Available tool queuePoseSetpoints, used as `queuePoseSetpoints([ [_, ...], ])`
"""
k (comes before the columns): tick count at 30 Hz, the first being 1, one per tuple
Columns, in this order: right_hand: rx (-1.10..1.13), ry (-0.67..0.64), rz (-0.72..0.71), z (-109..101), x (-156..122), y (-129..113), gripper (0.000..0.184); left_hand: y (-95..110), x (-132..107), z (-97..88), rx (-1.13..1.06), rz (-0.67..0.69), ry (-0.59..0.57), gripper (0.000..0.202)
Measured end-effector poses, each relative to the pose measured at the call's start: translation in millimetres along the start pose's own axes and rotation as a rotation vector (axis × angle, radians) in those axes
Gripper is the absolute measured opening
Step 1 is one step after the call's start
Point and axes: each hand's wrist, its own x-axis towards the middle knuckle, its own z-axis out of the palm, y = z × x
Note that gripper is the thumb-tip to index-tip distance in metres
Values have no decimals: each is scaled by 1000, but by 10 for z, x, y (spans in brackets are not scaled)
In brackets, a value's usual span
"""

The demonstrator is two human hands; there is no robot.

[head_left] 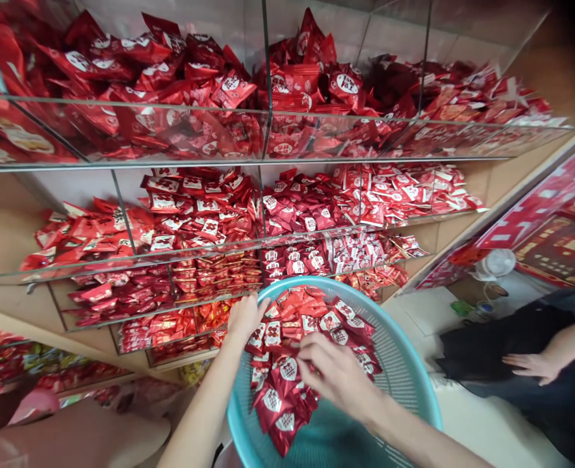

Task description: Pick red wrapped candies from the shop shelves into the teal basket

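Observation:
A round turquoise plastic basket (431, 396) with perforated sides stands in front of me. Inside it lie many small red snack packets (287, 370), darker red ones with white heart-shaped labels at the near side and brighter ones farther back. My left hand (245, 318) grips the basket's far left rim, thumb on the inner side, its other fingers partly hidden. Over the packets, my right hand (336, 374) has its fingers curled, fingertips close to the dark red packets. Whether a packet is pinched between them is hidden.
Stepped shelves (194, 250) with clear dividers hold heaps of red packets beyond the basket. To the right is a person in dark clothes, one hand (535, 365) resting on them. At the lower left another person's light clothing (82, 432) shows. Red decorated boxes (560, 240) stand right.

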Motion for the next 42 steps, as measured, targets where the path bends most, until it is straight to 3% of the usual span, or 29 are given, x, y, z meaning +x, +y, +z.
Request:
queuePoseSetpoints([
  [3, -185, -229, -77, 105, 123, -238, 6, 13, -9, -19, 11, -14, -8, 57],
  [6, -311, -346, -117, 285, 192, -409, 6, 20, -17, -26, 7, -18, -6, 56],
  [13, -356, -368, -130, 813, 117, -596, 8, 0, 2, 5, -27, -35, -24, 55],
  [17, -348, -362, -141, 963, 56, -635, 4, -16, 17, 23, -29, -20, -6, 54],
  [22, -288, -427, -180, 849, 53, -599, 7, 0, 0, -4, -35, -28, -22, 53],
  [27, -227, -436, -294, 627, 70, -384, 8, 21, -20, -33, -30, -37, -29, 54],
  [34, -69, -500, -208, 478, 43, -137, 45, 1, -6, 3, -27, -27, -14, 56],
  [42, 30, -489, -137, 401, 184, -148, 45, 3, -17, -2, -21, -15, 6, 56],
])
